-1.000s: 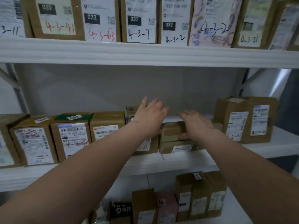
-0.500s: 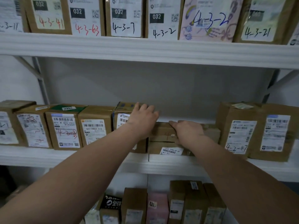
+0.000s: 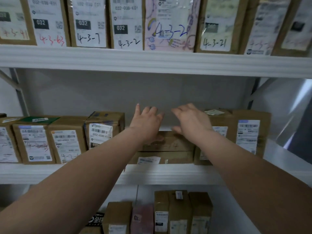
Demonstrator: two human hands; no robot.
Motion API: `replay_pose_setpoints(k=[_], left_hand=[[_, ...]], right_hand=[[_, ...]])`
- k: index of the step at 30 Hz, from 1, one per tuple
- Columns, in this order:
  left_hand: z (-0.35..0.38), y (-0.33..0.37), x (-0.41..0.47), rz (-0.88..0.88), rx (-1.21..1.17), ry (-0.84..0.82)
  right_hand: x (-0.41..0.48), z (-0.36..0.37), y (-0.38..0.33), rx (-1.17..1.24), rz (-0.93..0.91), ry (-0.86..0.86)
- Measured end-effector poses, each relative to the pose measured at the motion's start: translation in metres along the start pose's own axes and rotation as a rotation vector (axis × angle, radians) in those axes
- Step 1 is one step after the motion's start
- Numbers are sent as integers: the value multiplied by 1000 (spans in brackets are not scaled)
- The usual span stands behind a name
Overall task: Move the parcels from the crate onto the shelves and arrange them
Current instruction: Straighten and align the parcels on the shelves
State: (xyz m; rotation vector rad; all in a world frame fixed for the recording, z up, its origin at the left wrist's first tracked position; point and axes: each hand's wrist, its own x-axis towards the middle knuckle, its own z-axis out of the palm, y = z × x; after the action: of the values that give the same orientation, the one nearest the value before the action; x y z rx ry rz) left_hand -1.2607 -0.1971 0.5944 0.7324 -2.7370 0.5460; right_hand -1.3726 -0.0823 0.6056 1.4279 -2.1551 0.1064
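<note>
Neither hand grips anything: the left hand (image 3: 146, 125) and the right hand (image 3: 192, 124) are both spread wide, palms turned toward the back of the shelf, fingers loosely fanned just above the upper flat parcel (image 3: 170, 144) in the middle of the frame. Half a second ago both palms lay flat on this parcel's top; now the fingers are raised off it, and only the left thumb and the heel of the right hand seem close to its front top edge, though contact cannot be told. The upper flat parcel lies stacked on a lower flat parcel (image 3: 177, 157), near the front lip of the middle shelf (image 3: 168, 173). The stack's right end sits against a large box (image 3: 248, 132); its left end is hidden by the left forearm, with a tall taped box (image 3: 103, 129) on that side. Above the stack, open room reaches up to the upper shelf (image 3: 152, 59), which carries a row of labelled parcels (image 3: 91, 22). Both forearms stretch up from the lower corners, converging on the stack.
</note>
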Motion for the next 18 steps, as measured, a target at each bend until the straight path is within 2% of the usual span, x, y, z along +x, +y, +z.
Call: replay_pose_setpoints(k=[8,18], left_hand=[[-23,80,44,95,-321,68],[-20,131,80,94,-364,18]], right_hand=[[-40,-8,99,-60,249,60],[-45,20,166,-28,383,-145]])
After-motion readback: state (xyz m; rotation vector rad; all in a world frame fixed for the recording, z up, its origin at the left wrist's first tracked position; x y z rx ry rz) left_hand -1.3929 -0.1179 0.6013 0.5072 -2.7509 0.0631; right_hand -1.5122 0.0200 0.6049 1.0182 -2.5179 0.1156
